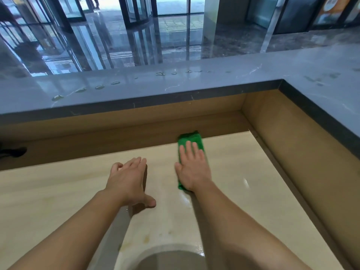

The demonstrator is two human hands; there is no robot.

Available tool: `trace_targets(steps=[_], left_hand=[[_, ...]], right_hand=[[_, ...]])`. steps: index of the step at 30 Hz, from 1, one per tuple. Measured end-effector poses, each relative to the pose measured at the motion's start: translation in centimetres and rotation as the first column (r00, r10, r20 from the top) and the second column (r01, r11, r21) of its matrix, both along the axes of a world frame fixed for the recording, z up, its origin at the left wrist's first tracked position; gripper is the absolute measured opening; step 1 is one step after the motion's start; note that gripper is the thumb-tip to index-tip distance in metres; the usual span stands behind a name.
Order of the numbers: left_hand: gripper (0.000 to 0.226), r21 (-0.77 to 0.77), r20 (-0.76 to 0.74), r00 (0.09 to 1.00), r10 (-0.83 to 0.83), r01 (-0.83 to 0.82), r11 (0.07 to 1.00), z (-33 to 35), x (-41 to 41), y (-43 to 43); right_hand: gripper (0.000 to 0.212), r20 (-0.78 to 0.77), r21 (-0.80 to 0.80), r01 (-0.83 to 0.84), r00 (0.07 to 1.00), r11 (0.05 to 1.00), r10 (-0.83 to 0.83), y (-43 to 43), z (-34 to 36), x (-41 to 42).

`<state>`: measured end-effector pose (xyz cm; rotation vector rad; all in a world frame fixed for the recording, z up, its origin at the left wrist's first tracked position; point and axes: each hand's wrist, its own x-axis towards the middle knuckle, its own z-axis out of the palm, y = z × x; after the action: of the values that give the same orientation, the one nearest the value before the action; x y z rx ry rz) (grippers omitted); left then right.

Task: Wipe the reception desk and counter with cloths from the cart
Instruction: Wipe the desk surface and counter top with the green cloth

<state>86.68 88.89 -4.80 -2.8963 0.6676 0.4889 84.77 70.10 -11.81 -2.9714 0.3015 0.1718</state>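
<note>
The right hand (192,168) lies flat, palm down, on a folded green cloth (190,138). Its grip is apart: the fingers are straight and a little spread, pressing the cloth and not curled round it. The cloth lies on the pale wooden desk (58,201), near the far edge and toward the right corner, and its far end shows beyond the fingertips. The right forearm reaches straight forward. Near it, on the left, I see the left hand (126,180) held palm down over the desk. Its grip is also apart and holds nothing, with the fingers straight and close together and the thumb spread to the side. I cannot tell if it touches the wood. A wet shine (187,199) is on the desk beside the right wrist. Behind the desk runs the raised grey stone counter (175,84), with a row of water drops (100,87) on it. An orange sign (331,8) stands far behind, at the top right; its writing is too blurred for me to read.
</note>
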Motion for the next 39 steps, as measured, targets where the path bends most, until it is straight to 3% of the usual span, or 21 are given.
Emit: trace_targets(steps=[4, 8, 12, 16, 25, 30, 34, 37, 39], left_hand=[[0.141, 0.067, -0.022, 1.000, 0.008, -0.006, 0.998, -0.8, 1.6, -0.8], [0.140, 0.134, -0.074, 0.997, -0.001, 0.011, 0.991, -1.2, 2.6, -1.8], [0.121, 0.113, -0.130, 0.991, 0.041, -0.027, 0.993, -1.5, 2.9, -1.8], [0.119, 0.118, -0.130, 0.991, 0.035, -0.020, 0.993, -1.5, 3.0, -1.7], [0.116, 0.116, -0.128, 0.991, 0.046, -0.031, 0.993, -1.6, 3.3, -2.2], [0.111, 0.146, -0.135, 0.990, 0.042, -0.022, 0.989, -1.4, 3.6, -2.4], [0.107, 0.202, -0.137, 0.990, 0.038, -0.010, 0.979, -1.5, 3.8, -2.9], [0.115, 0.234, -0.146, 0.989, 0.038, -0.003, 0.972, -1.4, 3.9, -3.0], [0.118, 0.241, -0.149, 0.988, 0.045, -0.008, 0.970, -1.4, 3.8, -3.0]], right_hand=[[0.061, -0.007, 0.003, -0.206, 0.979, 0.979, 0.206, 4.1, -0.2, 1.2], [0.058, -0.005, 0.047, -0.275, 0.961, 0.960, 0.275, 0.3, 0.2, 1.2], [0.059, 0.001, 0.019, -0.070, 0.998, 0.997, 0.070, -8.4, 0.4, 0.6], [0.058, 0.001, -0.027, 0.141, 0.990, 0.990, -0.141, -15.7, 0.3, -1.1], [0.059, -0.005, -0.025, 0.358, 0.934, 0.933, -0.358, -11.6, 0.0, 1.4], [0.059, 0.036, -0.029, 0.074, 0.997, 0.997, -0.073, -2.3, 0.0, 5.4], [0.057, -0.003, 0.015, -0.237, 0.971, 0.971, 0.238, 2.9, 0.4, 6.8], [0.055, -0.024, 0.081, -0.324, 0.945, 0.942, 0.327, 0.8, 1.1, 7.3], [0.055, -0.034, 0.090, -0.275, 0.960, 0.957, 0.279, -2.9, 1.4, 7.6]])
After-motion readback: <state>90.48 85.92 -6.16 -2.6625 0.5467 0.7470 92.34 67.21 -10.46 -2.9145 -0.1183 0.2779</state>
